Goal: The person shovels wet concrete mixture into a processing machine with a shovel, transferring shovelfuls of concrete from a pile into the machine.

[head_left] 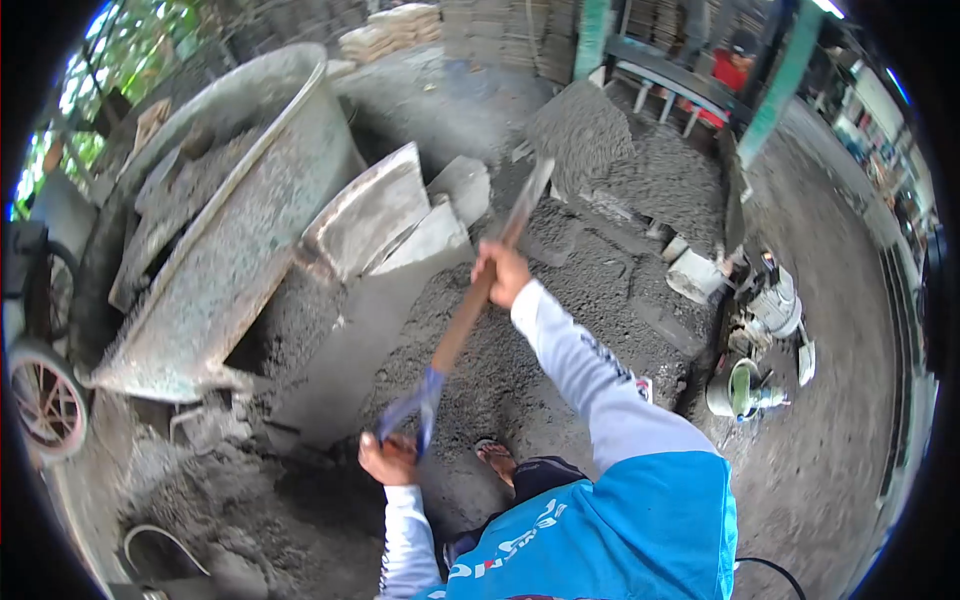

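Observation:
A shovel (462, 328) with a wooden shaft slants away from me across the grey mix. My left hand (388, 460) is closed round its blue D-shaped handle, low in the view. Farther up, my right hand (503, 272) grips the wooden shaft. The shaft's metal end points to a broad grey surface (580, 135) at the far side; motion blur keeps me from telling blade from mix there. Damp grey sandy mix (480, 365) spreads on the ground under the shovel and around my sandalled foot (495, 458).
On the left a large worn tub (250, 215) leans beside grey slabs (375, 215), with a wheel (45, 400) near it. To the right stand a motor (775, 305) and a bucket (735, 390). A person in red (733, 70) is behind a bench (670, 75).

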A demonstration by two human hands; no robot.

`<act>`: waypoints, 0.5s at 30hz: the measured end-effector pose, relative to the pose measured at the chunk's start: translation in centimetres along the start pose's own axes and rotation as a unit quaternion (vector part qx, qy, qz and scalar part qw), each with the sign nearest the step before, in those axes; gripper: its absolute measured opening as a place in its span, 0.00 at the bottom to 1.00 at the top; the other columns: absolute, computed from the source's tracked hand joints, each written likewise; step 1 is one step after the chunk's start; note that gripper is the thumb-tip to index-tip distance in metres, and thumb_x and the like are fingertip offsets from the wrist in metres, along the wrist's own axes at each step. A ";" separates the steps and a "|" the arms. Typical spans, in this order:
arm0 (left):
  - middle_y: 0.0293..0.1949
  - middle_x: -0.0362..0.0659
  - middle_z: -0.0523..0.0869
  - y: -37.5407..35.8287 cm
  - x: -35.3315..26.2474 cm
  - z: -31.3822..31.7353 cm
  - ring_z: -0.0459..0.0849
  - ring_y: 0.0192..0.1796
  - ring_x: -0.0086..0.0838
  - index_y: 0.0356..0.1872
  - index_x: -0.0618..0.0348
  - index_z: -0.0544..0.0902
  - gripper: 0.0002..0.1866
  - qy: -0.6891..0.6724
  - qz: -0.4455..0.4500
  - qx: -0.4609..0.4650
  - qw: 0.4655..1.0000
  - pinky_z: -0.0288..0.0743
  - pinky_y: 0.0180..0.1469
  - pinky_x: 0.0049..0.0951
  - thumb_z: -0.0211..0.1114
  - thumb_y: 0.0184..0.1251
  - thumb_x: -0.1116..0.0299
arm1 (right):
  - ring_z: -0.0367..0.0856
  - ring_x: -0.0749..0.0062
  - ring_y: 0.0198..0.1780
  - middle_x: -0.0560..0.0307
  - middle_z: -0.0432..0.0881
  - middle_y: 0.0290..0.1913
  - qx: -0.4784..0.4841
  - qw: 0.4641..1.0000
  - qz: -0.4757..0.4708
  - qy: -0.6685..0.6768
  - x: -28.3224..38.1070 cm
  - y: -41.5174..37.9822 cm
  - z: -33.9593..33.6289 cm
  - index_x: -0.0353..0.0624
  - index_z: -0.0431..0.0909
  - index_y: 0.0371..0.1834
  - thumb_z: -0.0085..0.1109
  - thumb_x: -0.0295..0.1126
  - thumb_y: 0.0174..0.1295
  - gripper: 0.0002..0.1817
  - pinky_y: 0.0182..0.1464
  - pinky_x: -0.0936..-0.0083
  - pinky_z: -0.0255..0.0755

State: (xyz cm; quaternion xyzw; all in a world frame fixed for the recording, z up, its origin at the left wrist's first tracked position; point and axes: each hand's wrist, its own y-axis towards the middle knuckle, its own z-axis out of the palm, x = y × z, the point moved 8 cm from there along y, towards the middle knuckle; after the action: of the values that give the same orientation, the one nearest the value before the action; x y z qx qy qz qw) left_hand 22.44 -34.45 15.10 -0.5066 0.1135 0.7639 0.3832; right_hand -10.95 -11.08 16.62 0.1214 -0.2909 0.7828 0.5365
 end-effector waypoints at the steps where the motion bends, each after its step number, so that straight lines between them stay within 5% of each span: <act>1: 0.15 0.38 0.69 0.3 -3.5 5.8 0.68 0.16 0.26 0.19 0.55 0.71 0.26 0.018 0.068 0.046 0.996 0.62 0.18 0.29 0.60 0.63 0.43 | 0.73 0.67 0.23 0.57 0.72 0.21 0.044 0.998 -0.048 0.024 4.5 1.2 2.1 0.44 0.70 0.32 0.58 0.27 0.61 0.05 0.28 0.66 0.74; 2: 0.15 0.38 0.71 -0.1 -6.5 11.4 0.70 0.17 0.26 0.19 0.56 0.72 0.23 0.032 0.134 0.089 0.986 0.63 0.19 0.29 0.63 0.62 0.48 | 0.73 0.67 0.22 0.57 0.71 0.19 0.047 0.995 -0.079 0.036 8.7 1.9 3.3 0.44 0.70 0.32 0.57 0.28 0.61 0.05 0.28 0.67 0.74; 3: 0.16 0.38 0.72 -1.4 -9.5 16.4 0.70 0.18 0.28 0.19 0.57 0.72 0.22 0.140 0.303 0.159 0.929 0.63 0.20 0.30 0.66 0.60 0.51 | 0.72 0.67 0.22 0.58 0.71 0.19 0.075 0.990 -0.085 0.080 12.6 2.8 3.7 0.45 0.70 0.31 0.58 0.28 0.60 0.06 0.28 0.68 0.74; 5: 0.18 0.39 0.73 -5.9 -11.6 25.1 0.72 0.20 0.32 0.19 0.57 0.73 0.20 0.268 0.537 0.303 0.740 0.64 0.24 0.33 0.71 0.54 0.53 | 0.71 0.73 0.22 0.64 0.71 0.21 0.079 0.983 -0.148 0.080 19.5 1.2 2.9 0.47 0.70 0.31 0.63 0.31 0.57 0.09 0.29 0.73 0.71; 6: 0.19 0.39 0.74 -8.5 -10.9 27.8 0.72 0.21 0.33 0.19 0.56 0.74 0.20 0.292 0.605 0.381 0.635 0.65 0.26 0.35 0.73 0.50 0.53 | 0.70 0.76 0.23 0.67 0.70 0.22 0.104 0.975 -0.177 0.080 22.0 1.0 1.2 0.49 0.70 0.31 0.64 0.32 0.56 0.10 0.28 0.73 0.70; 8: 0.23 0.40 0.76 -11.6 -6.2 30.6 0.74 0.26 0.36 0.19 0.54 0.74 0.21 0.419 0.570 0.485 0.514 0.67 0.34 0.38 0.77 0.43 0.52 | 0.67 0.79 0.22 0.70 0.68 0.22 0.075 0.978 -0.191 0.042 24.6 -0.4 -3.4 0.51 0.68 0.30 0.61 0.37 0.59 0.10 0.27 0.73 0.68; 12: 0.25 0.40 0.77 -12.2 1.4 25.5 0.76 0.31 0.36 0.22 0.53 0.77 0.19 0.402 0.527 0.500 0.557 0.67 0.42 0.39 0.77 0.40 0.53 | 0.71 0.74 0.23 0.65 0.69 0.21 -0.057 0.984 -0.156 -0.064 21.4 -4.6 -8.8 0.49 0.67 0.29 0.58 0.38 0.63 0.11 0.27 0.75 0.71; 15: 0.29 0.40 0.79 -11.4 1.4 18.0 0.78 0.35 0.38 0.24 0.55 0.78 0.18 0.378 0.435 0.500 0.646 0.70 0.49 0.41 0.74 0.46 0.53 | 0.73 0.72 0.26 0.63 0.71 0.24 0.016 0.985 -0.148 -0.084 15.9 -8.2 -5.8 0.49 0.68 0.32 0.61 0.39 0.63 0.12 0.31 0.70 0.73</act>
State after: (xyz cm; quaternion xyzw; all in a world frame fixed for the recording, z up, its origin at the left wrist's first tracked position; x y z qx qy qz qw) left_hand 17.76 -15.89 24.63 -0.3750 0.8210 0.4118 0.1258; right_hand -9.07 6.66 22.63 0.2371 -0.3007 0.6865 0.6182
